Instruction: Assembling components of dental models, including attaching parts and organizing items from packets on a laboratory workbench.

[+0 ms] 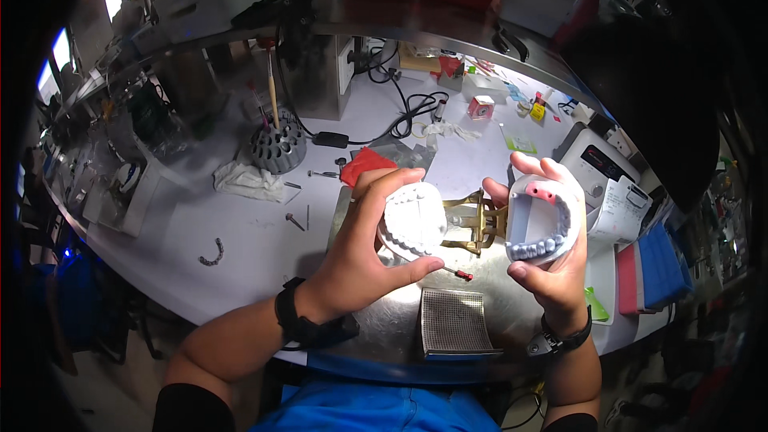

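My left hand (357, 250) is closed around the edge of a white dental cast (416, 222), thumb below and fingers over the top. In my right hand (564, 286) sits a grey dental model (542, 251) with a white base, gripped from its outer side. A pink gum piece (541, 190) with two dark holes fills the upper part of its arch. Between the two models a brass articulator (480, 224) spreads open, its arms reaching toward both. Both tooth faces are turned up toward me. A small red-tipped screwdriver (458, 273) lies below the white cast, partly hidden.
Under my hands is a metal plate (384, 316) with a perforated metal tray (454, 322). A curved dental arch piece (212, 253) lies far left. Behind stand a grey tool holder (278, 149), a red cloth (366, 166) and a black cable (416, 108). A white device (596, 162) and blue boxes (666, 266) stand right.
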`<action>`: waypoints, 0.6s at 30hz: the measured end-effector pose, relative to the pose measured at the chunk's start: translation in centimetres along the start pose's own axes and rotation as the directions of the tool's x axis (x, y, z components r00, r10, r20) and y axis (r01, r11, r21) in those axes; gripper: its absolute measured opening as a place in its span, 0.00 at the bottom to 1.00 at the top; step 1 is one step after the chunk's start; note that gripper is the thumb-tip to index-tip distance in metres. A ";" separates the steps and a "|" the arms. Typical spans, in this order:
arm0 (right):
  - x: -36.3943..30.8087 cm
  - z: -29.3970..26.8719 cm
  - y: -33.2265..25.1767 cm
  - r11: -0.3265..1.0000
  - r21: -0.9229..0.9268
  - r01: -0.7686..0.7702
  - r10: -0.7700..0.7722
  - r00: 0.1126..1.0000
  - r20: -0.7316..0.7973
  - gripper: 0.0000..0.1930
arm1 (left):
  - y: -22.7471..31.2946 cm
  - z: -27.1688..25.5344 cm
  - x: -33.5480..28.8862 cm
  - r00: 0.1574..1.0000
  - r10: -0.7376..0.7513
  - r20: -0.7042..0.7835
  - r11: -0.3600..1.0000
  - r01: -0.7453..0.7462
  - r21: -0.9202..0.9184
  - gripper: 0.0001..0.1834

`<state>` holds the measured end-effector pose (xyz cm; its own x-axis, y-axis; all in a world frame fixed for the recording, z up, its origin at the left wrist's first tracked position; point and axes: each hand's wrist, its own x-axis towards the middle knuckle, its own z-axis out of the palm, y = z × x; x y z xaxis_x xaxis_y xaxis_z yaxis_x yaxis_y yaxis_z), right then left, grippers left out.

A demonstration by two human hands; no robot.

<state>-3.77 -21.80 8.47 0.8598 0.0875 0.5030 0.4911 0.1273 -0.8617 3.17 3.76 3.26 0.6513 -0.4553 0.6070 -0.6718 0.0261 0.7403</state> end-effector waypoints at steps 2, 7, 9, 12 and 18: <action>-0.3 0.1 0.3 0.996 0.086 -0.007 0.010 0.999 -0.034 0.55 | 0.3 -0.2 0.1 0.999 0.033 -0.005 0.999 -0.032 0.035 0.50; -0.6 -0.1 1.1 0.971 0.229 -0.062 0.071 0.997 -0.033 0.51 | 0.0 -0.6 0.0 0.991 0.131 -0.040 0.983 -0.124 0.136 0.47; -0.9 -0.4 0.8 0.984 0.152 -0.093 0.097 0.995 -0.020 0.48 | 0.0 -0.7 0.2 0.991 0.129 -0.028 0.976 -0.122 0.180 0.45; -1.9 -1.9 1.7 0.977 -0.028 -0.213 0.210 0.975 -0.075 0.43 | -0.3 0.0 0.5 0.982 0.176 -0.062 0.951 -0.154 0.267 0.43; -1.6 -0.9 1.5 0.956 -0.015 -0.293 0.290 0.951 -0.105 0.30 | 0.2 -1.3 0.1 0.993 0.118 -0.022 0.953 -0.107 0.283 0.39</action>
<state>-4.27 -22.61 6.32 0.9751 0.0167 0.2213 0.2193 0.0817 -0.9722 3.57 4.86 3.90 0.5749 -0.4293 0.6966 -0.8099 -0.1777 0.5589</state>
